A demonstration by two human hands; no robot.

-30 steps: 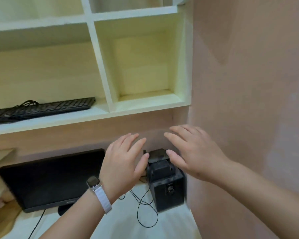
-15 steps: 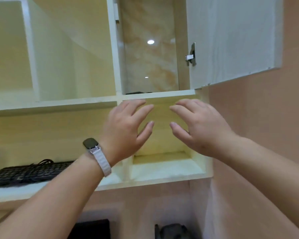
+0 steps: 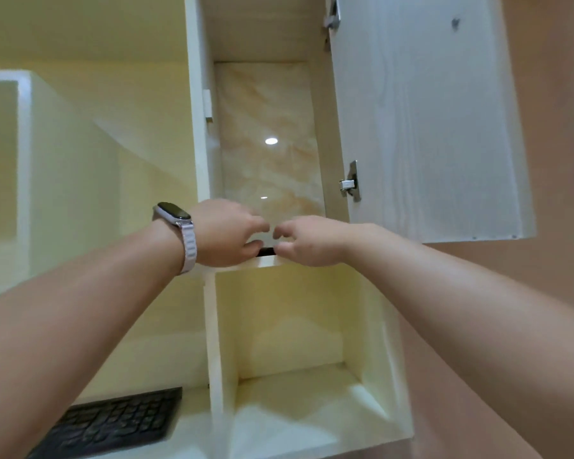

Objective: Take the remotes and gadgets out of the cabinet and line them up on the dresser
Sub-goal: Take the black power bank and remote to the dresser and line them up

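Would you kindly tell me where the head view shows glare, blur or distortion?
Head view: a bright glare spot sits on the glossy marble back panel; the fingers of the left hand and right hand are motion-blurred, so any grip on the dark gadget is unclear; the wide lens slants the cabinet door.

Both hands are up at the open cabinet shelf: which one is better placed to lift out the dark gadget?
Left, marginally. The left hand has its fingers over the dark gadget at the shelf lip; the right hand sits beside its end, fingers curled. Contact is blurred.
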